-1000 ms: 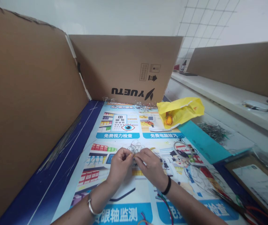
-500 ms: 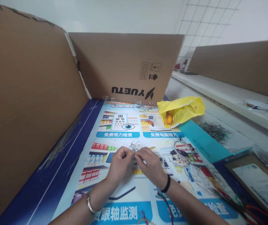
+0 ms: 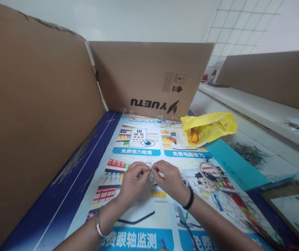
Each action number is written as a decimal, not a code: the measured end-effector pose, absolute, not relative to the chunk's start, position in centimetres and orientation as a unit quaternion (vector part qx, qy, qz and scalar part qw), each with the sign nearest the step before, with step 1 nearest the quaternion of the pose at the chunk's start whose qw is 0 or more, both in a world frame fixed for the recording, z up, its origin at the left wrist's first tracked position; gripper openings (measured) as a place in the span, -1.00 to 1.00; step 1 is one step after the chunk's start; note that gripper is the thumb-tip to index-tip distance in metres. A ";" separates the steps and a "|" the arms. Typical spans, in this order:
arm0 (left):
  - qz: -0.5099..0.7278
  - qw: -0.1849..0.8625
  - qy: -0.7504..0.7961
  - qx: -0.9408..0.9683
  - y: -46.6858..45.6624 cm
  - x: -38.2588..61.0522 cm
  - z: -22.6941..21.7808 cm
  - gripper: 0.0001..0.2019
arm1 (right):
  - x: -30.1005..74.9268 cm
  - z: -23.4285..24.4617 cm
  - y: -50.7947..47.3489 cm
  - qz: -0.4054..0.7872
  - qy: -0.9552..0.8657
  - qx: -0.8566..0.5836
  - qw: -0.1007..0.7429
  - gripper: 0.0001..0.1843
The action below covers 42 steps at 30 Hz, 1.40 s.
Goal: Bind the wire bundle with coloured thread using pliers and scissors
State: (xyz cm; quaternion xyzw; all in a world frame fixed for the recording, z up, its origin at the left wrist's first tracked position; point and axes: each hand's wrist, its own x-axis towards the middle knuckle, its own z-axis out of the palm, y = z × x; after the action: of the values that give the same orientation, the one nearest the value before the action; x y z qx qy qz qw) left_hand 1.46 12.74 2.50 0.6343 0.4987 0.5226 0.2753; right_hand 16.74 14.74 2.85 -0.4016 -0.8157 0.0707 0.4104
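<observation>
Over the middle of a printed poster [image 3: 107, 209], my left hand [image 3: 134, 181] and my right hand [image 3: 170, 181] meet fingertip to fingertip. Both are closed in a pinch. A small yellowish bit shows at the left fingertips, too small to name. What the right thumb and forefinger pinch is hidden. Just behind the fingers lies a loose tangle of thin silvery wire [image 3: 151, 161]. A bracelet circles my left wrist and a black band my right.
A yellow bag [image 3: 212, 127] with an orange-yellow thing inside lies at the back right. Beyond it is a heap of wire pieces [image 3: 248, 153]. A wire coil [image 3: 210, 172] lies right of my hands. Cardboard panels [image 3: 144, 76] wall the left and back.
The view has shifted a little, so the surroundings sit further right. My hands stay together in a pinch, with the right thumb and forefinger now slightly differently placed.
</observation>
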 end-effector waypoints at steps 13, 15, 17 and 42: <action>0.519 0.566 0.449 0.457 13.7 0.4 2.7 -0.79 | 15.6 1.1 15.1 0.145 -0.770 -0.415 0.463 -0.90; 0.511 0.552 0.465 0.467 13.8 0.5 2.6 -0.81 | 15.6 0.9 15.0 0.156 -0.773 -0.417 0.452 -0.91; 0.506 0.548 0.473 0.469 13.8 0.6 2.4 -0.83 | 15.6 0.7 14.9 0.154 -0.779 -0.418 0.441 -0.91; 0.304 0.342 0.522 0.720 13.7 -0.9 4.6 -0.86 | 15.8 0.1 14.5 -0.076 -0.861 -0.306 0.398 -0.87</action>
State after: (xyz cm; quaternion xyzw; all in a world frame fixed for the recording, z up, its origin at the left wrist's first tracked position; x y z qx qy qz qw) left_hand -0.93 13.70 4.59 0.7197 0.5225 0.3037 0.3417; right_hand 15.80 14.48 0.06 -0.3062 -0.8615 -0.0758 0.3979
